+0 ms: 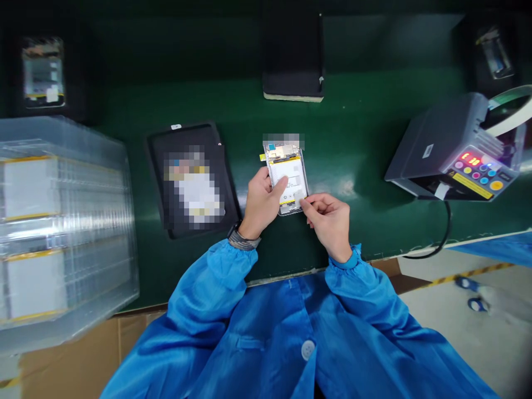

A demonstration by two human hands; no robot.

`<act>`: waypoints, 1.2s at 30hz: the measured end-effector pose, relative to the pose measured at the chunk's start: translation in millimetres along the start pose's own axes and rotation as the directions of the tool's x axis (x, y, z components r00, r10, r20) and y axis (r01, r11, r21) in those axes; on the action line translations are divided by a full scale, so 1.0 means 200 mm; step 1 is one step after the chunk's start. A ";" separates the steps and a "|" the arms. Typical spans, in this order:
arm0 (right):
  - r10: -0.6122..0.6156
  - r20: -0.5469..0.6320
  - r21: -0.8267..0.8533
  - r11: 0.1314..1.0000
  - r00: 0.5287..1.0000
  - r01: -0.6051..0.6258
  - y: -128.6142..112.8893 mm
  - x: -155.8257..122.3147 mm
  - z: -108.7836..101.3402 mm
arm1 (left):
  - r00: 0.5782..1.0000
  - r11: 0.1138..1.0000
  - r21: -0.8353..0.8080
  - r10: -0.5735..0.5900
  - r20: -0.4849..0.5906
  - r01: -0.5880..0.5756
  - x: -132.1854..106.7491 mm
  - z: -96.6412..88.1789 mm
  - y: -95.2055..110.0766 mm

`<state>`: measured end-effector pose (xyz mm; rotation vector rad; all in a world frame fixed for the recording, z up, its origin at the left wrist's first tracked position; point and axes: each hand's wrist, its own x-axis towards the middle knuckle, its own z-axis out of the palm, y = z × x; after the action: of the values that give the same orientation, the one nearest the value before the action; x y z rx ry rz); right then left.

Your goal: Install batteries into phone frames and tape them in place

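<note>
One opened phone [286, 169], left hand [261, 202] gripping its left edge, right hand [330, 220] bunched at its lower right corner, hold unclear

The person wears a glossy bright-blue coat [270, 366] with loose sleeves [195, 302] gathered at the cuffs [226, 257], a round white button [308, 349] on the front, a grey-and-dark band [244, 240] on the left wrist and a teal-blue band [347, 260] on the right.

Soft glare on tabletop [351, 177], dim top.
</note>
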<state>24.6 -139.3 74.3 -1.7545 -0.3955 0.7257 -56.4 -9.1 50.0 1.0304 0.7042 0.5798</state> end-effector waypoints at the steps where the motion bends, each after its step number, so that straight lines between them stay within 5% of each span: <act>1: -0.001 -0.001 -0.007 1.000 1.000 0.001 0.00 0.00 0.00 | 1.000 1.000 0.004 0.000 -0.003 0.000 0.00 0.00 0.00; 26: -0.150 -0.016 -0.145 0.979 0.989 0.146 0.05 0.04 -0.02 | 0.999 0.999 -0.012 0.031 0.023 -0.031 -0.01 0.00 0.02; 29: -0.073 0.146 -0.068 0.994 0.987 0.084 0.01 0.09 -0.06 | 0.998 1.000 0.000 0.031 0.049 -0.031 -0.01 -0.01 0.04; 32: 0.039 0.415 -0.002 0.999 0.909 -0.042 -0.04 0.13 -0.09 | 0.997 0.999 0.012 0.033 0.073 -0.034 -0.02 -0.01 0.07; 36: 0.042 0.469 0.043 0.997 0.882 -0.070 -0.08 0.17 -0.07 | 0.994 0.998 0.022 0.064 0.091 -0.066 -0.02 -0.03 0.10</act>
<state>60.5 -124.9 82.4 -1.5280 -0.6440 1.1993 -65.4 -1.0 67.0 1.0993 0.6019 0.5784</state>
